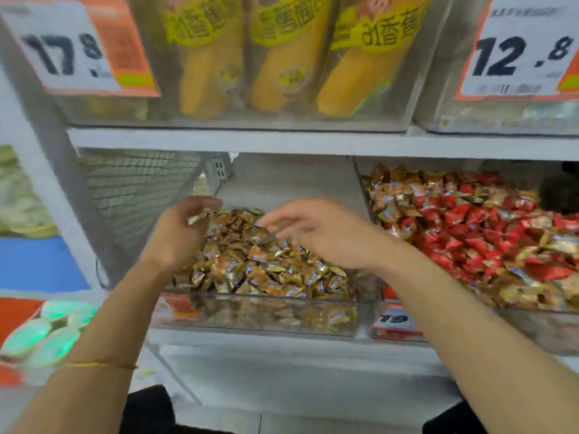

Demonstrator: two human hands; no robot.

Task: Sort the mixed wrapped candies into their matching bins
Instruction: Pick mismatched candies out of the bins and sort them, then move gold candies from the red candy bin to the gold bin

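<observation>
Centrally, left hand fingers curled, pinching gold-wrapped candy above left rear of middle bin. Right hand fingers spread and relaxed, holding nothing, over gold candy heap in same bin. Adjacent right bin: red candies mixed with gold. Upper shelf: yellow packs, price tag.
</observation>
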